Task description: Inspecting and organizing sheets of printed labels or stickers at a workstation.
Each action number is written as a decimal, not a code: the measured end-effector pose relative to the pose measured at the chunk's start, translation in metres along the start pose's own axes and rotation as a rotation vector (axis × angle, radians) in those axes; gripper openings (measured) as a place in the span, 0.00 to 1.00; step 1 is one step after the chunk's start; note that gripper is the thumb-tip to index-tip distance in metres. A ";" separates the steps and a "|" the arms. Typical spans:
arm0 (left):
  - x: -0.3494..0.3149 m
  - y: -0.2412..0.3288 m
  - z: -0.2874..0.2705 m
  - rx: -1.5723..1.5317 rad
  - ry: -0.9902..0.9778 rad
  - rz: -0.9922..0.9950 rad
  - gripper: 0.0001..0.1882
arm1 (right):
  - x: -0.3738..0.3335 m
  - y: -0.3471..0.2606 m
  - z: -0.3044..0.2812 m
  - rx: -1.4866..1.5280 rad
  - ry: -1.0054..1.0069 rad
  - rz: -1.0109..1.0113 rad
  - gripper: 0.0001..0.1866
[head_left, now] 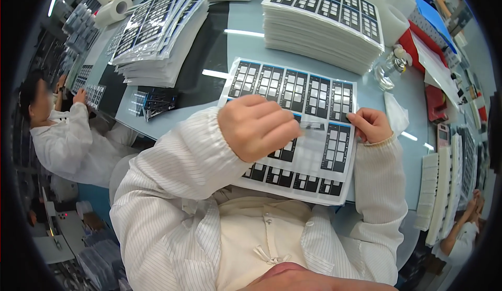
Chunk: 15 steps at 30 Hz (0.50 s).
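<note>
A white sheet (294, 86) with rows of black, blue-edged labels with pale windows lies on the table in front of me, on top of another sheet (330, 201) of the same kind. In its lower row is a bare patch between labels. My left hand (257, 128) is closed above the sheet's middle, thumb and fingers together. A narrow dark strip (312, 126), like a label seen nearly edge-on, sticks out at its fingertips; their grip is partly hidden. At the right edge, my right hand (372, 126) pinches the sheet between thumb and fingers.
Tall stacks of label sheets stand at the back right (324, 32) and back left (162, 35). Small dark pieces (159, 103) lie at the left. A clear glass bottle (388, 71) and a white tissue (396, 114) are at the right. Another person (63, 123) works at the far left.
</note>
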<state>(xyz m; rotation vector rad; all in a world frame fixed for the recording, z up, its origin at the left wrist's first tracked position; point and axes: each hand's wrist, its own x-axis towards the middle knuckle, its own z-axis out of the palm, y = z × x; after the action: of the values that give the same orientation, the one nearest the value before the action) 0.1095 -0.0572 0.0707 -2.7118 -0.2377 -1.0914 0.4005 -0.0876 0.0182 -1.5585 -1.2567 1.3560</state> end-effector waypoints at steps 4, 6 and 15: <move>-0.019 -0.007 -0.043 -0.012 -0.003 -0.165 0.08 | -0.001 -0.004 0.002 -0.018 0.029 0.011 0.14; -0.035 -0.010 -0.070 0.001 -0.004 -0.337 0.07 | 0.000 -0.001 0.002 -0.008 0.027 0.008 0.14; -0.140 -0.010 -0.151 0.803 -0.049 -0.904 0.04 | 0.004 0.005 -0.008 -0.031 0.008 0.018 0.14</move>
<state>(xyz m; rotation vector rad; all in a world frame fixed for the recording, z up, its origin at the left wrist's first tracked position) -0.0934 -0.0957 0.0808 -1.8592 -1.6121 -0.7994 0.4095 -0.0842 0.0143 -1.5986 -1.2671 1.3459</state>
